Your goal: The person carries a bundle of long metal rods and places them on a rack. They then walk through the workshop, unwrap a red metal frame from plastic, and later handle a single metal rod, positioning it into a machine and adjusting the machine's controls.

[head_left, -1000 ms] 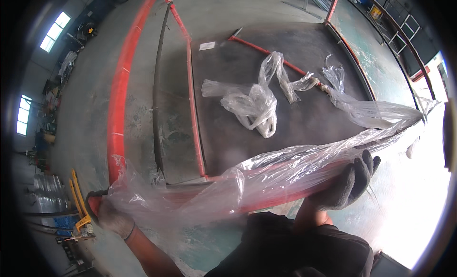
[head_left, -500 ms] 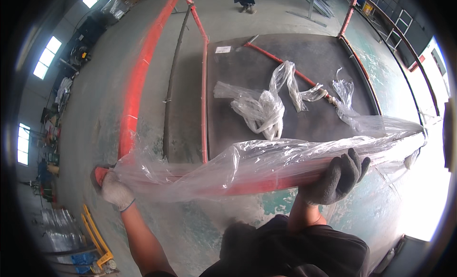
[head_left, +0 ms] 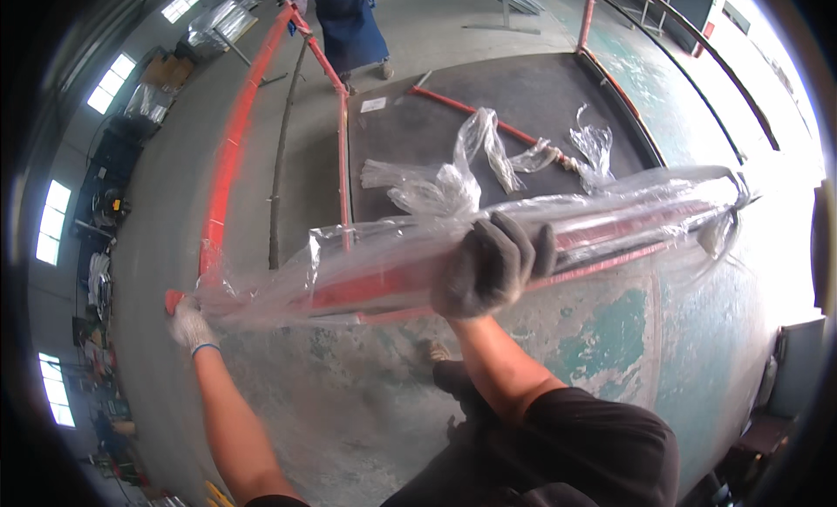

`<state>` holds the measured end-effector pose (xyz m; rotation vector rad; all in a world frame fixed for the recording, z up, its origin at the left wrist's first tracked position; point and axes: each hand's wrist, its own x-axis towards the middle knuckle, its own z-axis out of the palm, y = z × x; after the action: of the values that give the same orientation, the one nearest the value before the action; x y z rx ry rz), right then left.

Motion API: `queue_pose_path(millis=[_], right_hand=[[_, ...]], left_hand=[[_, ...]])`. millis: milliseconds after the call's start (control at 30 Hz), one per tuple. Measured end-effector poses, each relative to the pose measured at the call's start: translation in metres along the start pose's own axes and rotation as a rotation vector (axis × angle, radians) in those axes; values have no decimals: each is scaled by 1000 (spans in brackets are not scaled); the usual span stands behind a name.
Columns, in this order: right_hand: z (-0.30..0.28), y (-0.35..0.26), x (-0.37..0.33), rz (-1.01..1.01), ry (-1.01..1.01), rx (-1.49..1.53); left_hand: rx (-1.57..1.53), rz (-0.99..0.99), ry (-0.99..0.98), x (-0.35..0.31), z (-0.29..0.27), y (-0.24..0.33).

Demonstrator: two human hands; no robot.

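Observation:
A red bar (head_left: pixel 366 291) runs across in front of me, loosely wrapped in clear plastic film (head_left: pixel 632 197). My left hand (head_left: pixel 191 326), in a pale work glove, is closed at the bar's left end, by the corner where a long red rail (head_left: pixel 228 158) leads away. My right hand (head_left: pixel 494 267), in a grey-coated glove, has its fingers curled over the wrapped bar near the middle; some blur covers it. Past the bar, crumpled film strips (head_left: pixel 436 189) lie on a dark panel (head_left: pixel 397 141). The film is bunched at the bar's right end.
A thin red rod (head_left: pixel 475 108) lies on the panel, beside a white label (head_left: pixel 373 104). A person in a dark blue apron (head_left: pixel 349 27) stands by the frame's far left corner. Stored goods (head_left: pixel 105 202) line the left wall. My foot (head_left: pixel 438 352) is on the worn floor.
My right hand has moved left along the wrapped bar, and its fingers have curled. The left hand stays at the corner. The person in the apron has come closer to the frame's far end.

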<state>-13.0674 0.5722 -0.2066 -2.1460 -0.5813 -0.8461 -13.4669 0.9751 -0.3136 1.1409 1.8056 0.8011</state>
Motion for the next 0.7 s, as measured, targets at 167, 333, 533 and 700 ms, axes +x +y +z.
queue_pose_path(millis=[167,333,533,700], right_hand=[[-35,19,-2,75,-401,274],[-154,191,82,-259,-30,-123],[-185,367,135,-312,-41,-310],[-202,369,126,-199,-135,-286]], left_hand=[[338,451,-6,-86,36,-2],[417,864,-244,-297,69,-8],[85,1288,-428,-514,176,57],[129,1344,-638,-639,277,60]])
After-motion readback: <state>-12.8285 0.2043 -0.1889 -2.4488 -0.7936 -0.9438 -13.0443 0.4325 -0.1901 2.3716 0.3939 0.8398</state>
